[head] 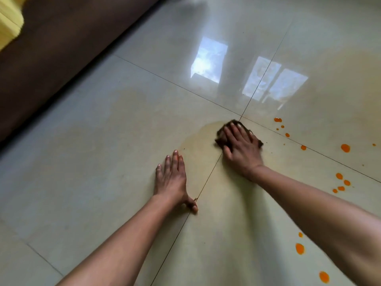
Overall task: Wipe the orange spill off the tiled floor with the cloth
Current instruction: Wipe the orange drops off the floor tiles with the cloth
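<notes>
My right hand [239,147] presses flat on a dark brown cloth [220,133], which lies bunched under the palm and fingers near the crossing of the tile joints. A faint yellowish wet smear [202,139] spreads on the tile left of the cloth. Orange drops [345,148] are scattered on the cream tiled floor to the right, with more orange drops [300,248] low beside my right forearm. My left hand [172,178] rests flat on the floor with fingers spread, holding nothing, left of the cloth.
A dark brown piece of furniture [61,48] runs along the upper left, with something yellow [9,19] on it in the corner. The glossy tiles [103,141] reflect windows [210,58] at the upper middle.
</notes>
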A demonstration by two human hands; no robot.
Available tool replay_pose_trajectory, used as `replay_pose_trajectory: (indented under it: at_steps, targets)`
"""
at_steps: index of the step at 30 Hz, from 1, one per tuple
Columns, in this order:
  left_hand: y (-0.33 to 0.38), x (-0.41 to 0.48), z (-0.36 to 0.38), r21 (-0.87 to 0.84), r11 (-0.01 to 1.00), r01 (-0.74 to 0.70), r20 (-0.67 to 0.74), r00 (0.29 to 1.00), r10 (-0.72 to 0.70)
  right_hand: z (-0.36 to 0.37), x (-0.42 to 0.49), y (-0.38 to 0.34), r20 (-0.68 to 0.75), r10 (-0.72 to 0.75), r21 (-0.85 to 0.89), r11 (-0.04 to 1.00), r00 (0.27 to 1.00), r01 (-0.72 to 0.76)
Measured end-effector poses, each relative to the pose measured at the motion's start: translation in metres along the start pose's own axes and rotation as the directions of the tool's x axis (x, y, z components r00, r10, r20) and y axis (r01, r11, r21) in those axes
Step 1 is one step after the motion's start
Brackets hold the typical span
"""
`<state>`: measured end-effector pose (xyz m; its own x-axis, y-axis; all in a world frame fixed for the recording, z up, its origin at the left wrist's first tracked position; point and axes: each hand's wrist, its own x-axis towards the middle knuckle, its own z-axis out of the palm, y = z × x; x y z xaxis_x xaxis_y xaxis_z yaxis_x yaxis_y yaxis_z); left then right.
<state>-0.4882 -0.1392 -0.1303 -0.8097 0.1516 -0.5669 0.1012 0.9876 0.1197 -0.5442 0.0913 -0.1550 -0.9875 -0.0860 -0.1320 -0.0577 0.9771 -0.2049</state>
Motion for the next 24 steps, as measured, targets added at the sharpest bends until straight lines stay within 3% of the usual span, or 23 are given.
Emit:
replay_pose_trajectory:
  at_steps: [1,2,4,5,7,8,10,11,12,14,15,16,18,19,20,22,24]
  targets:
    - [0.000,0.001,0.000,0.002,1.000,0.008,-0.009,1.000,-0.008,0.003,0.013,-0.018,-0.014,0.064,0.002,0.998,0.998,-0.064]
    - [0.000,0.001,0.000,-0.005,1.000,0.022,-0.013,1.000,-0.023,0.009,0.015,-0.042,0.001,0.014,0.022,1.000,1.000,-0.014]
    - [-0.001,-0.003,0.000,-0.037,0.997,0.068,-0.016,0.998,-0.068,0.028,-0.012,-0.080,0.060,-0.275,0.038,0.961,0.959,0.273]
    - [-0.001,-0.007,0.002,-0.052,0.994,0.096,-0.025,0.995,-0.098,0.036,-0.031,-0.081,0.089,-0.433,0.030,0.901,0.897,0.432]
    - [-0.002,-0.017,0.006,-0.107,0.980,0.170,-0.042,0.984,-0.175,0.030,-0.023,-0.067,0.089,-0.544,0.015,0.838,0.834,0.545]
    - [-0.003,-0.019,0.007,-0.139,0.970,0.199,-0.036,0.978,-0.206,0.025,-0.004,-0.063,0.053,-0.470,0.019,0.883,0.881,0.469]
    - [-0.004,-0.018,0.009,-0.166,0.963,0.212,-0.020,0.976,-0.218,0.016,0.020,-0.071,0.023,-0.177,0.018,0.984,0.984,0.177]
    - [-0.005,-0.017,0.007,-0.167,0.964,0.205,-0.012,0.978,-0.210,0.018,0.016,-0.080,0.018,-0.149,0.026,0.989,0.989,0.148]
    - [-0.004,-0.018,0.004,-0.173,0.965,0.196,-0.002,0.980,-0.199,0.024,0.002,-0.087,0.026,-0.240,0.027,0.971,0.970,0.239]
    - [-0.006,-0.019,0.004,-0.185,0.964,0.193,-0.004,0.980,-0.197,0.034,-0.042,-0.085,0.121,-0.574,0.028,0.817,0.810,0.575]
    - [-0.007,-0.019,0.003,-0.182,0.965,0.187,-0.005,0.982,-0.191,0.033,-0.045,-0.072,0.125,-0.644,0.033,0.763,0.754,0.646]
    - [-0.005,-0.021,0.003,-0.166,0.970,0.179,0.004,0.983,-0.181,0.028,-0.036,-0.060,0.099,-0.610,0.036,0.792,0.786,0.610]
    - [-0.005,-0.022,0.002,-0.153,0.969,0.196,0.008,0.980,-0.198,0.015,0.000,-0.052,0.031,-0.254,0.045,0.967,0.967,0.252]
    - [-0.005,-0.021,0.003,-0.151,0.967,0.205,0.008,0.979,-0.206,0.013,0.005,-0.058,0.033,-0.085,0.030,0.996,0.996,0.084]
    - [-0.006,-0.020,0.001,-0.150,0.968,0.200,0.015,0.980,-0.200,0.015,-0.002,-0.065,0.031,-0.072,0.034,0.997,0.997,0.071]
    - [-0.002,-0.021,-0.001,-0.129,0.978,0.163,0.021,0.987,-0.161,0.027,-0.055,-0.069,0.104,-0.335,0.053,0.942,0.936,0.331]
    - [0.005,-0.023,-0.002,-0.026,0.998,0.066,-0.042,0.997,-0.067,0.026,-0.094,-0.038,0.171,-0.558,0.057,0.828,0.812,0.557]
